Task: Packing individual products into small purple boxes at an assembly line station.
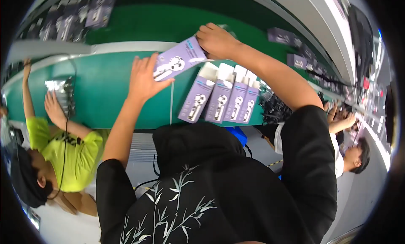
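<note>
One purple box [179, 62] is held tilted over the green bench [97, 77], near the pale rail [122, 46] at the far side, printed face turned up. Its near-left end is gripped by the left hand [143, 79], thumb laid along the lower edge. Its far-right end is grasped by the right hand [217, 41], fingers curled over it; that end is mostly covered, so the flap's state can't be told. A translucent item [228, 30] is seen just beyond the right hand; its kind can't be made out. Four more purple boxes [220, 101] are lined up side by side on the bench, to the right of the left hand, white flaps raised at the far ends. A heap of black cables [274, 109] is placed just right of that row. Beyond the rail, a dark green surface [160, 25] is seen, with purple packages [69, 20] grouped at far left and dark purple boxes [282, 35] at far right. At left, a shiny bag [63, 94] on the bench is touched by the hand of a co-worker in yellow-green [69, 159].
</note>
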Available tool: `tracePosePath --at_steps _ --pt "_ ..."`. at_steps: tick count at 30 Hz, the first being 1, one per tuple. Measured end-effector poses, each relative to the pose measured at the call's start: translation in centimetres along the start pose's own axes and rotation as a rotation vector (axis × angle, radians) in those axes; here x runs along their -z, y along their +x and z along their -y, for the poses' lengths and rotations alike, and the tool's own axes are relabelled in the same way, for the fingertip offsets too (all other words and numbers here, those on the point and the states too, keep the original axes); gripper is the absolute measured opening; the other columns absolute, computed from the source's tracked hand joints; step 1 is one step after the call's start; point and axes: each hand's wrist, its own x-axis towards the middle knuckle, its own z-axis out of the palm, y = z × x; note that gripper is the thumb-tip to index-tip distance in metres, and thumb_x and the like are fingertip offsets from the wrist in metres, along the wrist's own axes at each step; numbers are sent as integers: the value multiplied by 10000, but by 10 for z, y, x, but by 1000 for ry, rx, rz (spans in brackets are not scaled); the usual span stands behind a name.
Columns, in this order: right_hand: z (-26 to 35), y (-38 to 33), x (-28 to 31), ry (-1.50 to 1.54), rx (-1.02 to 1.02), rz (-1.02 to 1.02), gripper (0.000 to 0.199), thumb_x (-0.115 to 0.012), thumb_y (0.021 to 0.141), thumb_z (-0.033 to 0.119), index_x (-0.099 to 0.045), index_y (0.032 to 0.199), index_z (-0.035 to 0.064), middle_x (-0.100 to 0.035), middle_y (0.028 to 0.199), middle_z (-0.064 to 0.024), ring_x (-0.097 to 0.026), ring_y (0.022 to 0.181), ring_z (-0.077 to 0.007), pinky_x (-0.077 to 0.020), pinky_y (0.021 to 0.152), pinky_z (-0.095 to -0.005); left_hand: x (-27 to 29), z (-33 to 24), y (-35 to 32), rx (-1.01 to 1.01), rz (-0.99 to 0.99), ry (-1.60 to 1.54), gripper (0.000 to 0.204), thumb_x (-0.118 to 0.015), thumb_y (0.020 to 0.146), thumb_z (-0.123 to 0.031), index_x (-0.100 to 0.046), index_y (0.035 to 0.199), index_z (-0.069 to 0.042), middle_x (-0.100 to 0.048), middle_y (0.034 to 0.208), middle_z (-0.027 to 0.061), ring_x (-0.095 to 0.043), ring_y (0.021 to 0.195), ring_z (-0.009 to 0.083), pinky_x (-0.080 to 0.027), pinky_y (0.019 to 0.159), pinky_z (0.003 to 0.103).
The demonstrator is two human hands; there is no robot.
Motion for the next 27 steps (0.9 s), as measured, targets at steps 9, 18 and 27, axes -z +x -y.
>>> tracePosePath --at_steps 9,18,27 --pt "-179 -178 -47 -124 -567 116 270 -649 718 244 -666 897 42 -664 986 -139 -607 870 -349 -482 766 -428 -9 -56 -39 176 -56 28 735 -728 847 -328 -413 1435 -21 -406 1468 243 -441 1304 402 -320 1110 506" --pt "-157 -359 -121 81 -908 380 281 -635 699 77 -637 979 60 -669 1066 -146 -621 896 -383 -522 774 -464 -25 -30 -185 637 50 35 494 -644 928 -211 -500 1347 7 -450 1417 230 -474 1275 394 -393 1065 422" --pt "-143 -446 -120 79 -920 40 381 -583 822 78 -636 1198 39 -657 1169 -168 -612 1041 -375 -488 913 -425 -32 37 -6 224 -112 150 576 -719 853 -234 -508 1343 -18 -479 1398 228 -502 1237 389 -431 1037 436"
